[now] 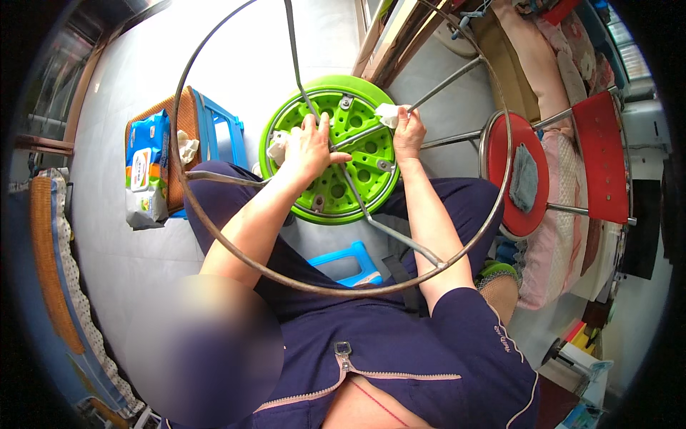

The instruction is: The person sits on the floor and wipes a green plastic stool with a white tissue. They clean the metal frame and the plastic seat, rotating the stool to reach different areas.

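Observation:
A green plastic round stool seat (351, 201), underside up, lies before me between my knees. Its metal legs (399, 238) spread up from the crossing at the middle to a large rusty metal ring (343, 292) near me. My right hand (410, 134) grips the upper right leg along with a crumpled white wipe (389, 114). My left hand (313, 147) rests by the crossing with its fingers spread and touches a leg there; a second white wipe (277, 146) lies or is held beside that palm. Whether the left hand grips anything is hidden.
A blue stool with a woven top (177, 112) at left bears a wet-wipes pack (147, 166) and a crumpled wipe (187, 147). At right stands a red metal chair (498, 182) with a grey cloth (523, 179). A small blue plastic stool (364, 263) is beneath me.

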Motion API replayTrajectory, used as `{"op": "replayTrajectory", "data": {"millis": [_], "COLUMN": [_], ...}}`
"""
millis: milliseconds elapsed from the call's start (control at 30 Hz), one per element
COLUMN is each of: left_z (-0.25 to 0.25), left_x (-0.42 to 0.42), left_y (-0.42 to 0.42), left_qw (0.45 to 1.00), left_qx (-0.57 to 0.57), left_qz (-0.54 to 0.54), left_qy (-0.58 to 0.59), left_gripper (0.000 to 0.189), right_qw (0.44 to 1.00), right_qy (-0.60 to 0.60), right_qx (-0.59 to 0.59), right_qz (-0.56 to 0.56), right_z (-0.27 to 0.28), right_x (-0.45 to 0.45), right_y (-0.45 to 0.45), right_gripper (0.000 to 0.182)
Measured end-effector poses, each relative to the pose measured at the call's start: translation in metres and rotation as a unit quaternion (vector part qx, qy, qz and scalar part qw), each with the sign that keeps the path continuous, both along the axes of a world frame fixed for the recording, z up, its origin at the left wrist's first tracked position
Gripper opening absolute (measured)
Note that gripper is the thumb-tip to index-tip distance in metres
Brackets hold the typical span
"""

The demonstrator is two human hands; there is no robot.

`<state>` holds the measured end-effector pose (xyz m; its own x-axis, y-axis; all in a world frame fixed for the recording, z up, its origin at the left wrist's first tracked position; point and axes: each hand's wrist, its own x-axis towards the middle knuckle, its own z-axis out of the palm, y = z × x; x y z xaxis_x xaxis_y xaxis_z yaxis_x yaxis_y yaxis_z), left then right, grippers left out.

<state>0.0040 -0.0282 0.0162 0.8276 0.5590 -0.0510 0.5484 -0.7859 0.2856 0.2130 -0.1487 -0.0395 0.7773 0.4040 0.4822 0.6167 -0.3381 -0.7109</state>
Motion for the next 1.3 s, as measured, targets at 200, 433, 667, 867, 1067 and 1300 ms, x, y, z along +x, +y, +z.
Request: {"op": "replayTrajectory", "data": {"millis": [200, 433, 667, 867, 1067, 1300], "left_z": [0.005, 0.006, -0.002, -0.003, 0.0, 0.0], "left_x": [0.002, 0.001, -0.003, 0.002, 0.0, 0.003], "left_y": [0.002, -0.001, -0.001, -0.001, -0.001, -0.007], "left_qw": [0.999, 0.999, 0.999, 0.999, 0.998, 0.999], "left_qx": [-0.03, -0.032, -0.033, -0.038, -0.044, -0.033], "left_qz": [0.027, 0.026, 0.023, 0.021, 0.035, 0.034], "left_qy": [0.006, 0.015, -0.001, -0.014, 0.007, 0.0], "left_gripper": [0.11, 0.11, 0.108, 0.107, 0.108, 0.105], "right_qw": [0.998, 0.983, 0.999, 0.991, 0.971, 0.982], "right_qy": [-0.005, -0.107, -0.004, 0.072, 0.008, 0.021], "right_qx": [0.044, 0.149, 0.039, -0.041, 0.215, 0.171], "right_qz": [0.035, 0.007, 0.007, 0.105, 0.108, 0.083], "right_z": [0.079, 0.16, 0.036, 0.007, 0.148, 0.127], "right_x": [0.004, 0.015, 0.007, 0.02, 0.008, 0.026], "right_y": [0.007, 0.023, 0.02, -0.004, 0.014, 0.025], "right_gripper": [0.017, 0.032, 0.035, 0.03, 0.029, 0.035]}}
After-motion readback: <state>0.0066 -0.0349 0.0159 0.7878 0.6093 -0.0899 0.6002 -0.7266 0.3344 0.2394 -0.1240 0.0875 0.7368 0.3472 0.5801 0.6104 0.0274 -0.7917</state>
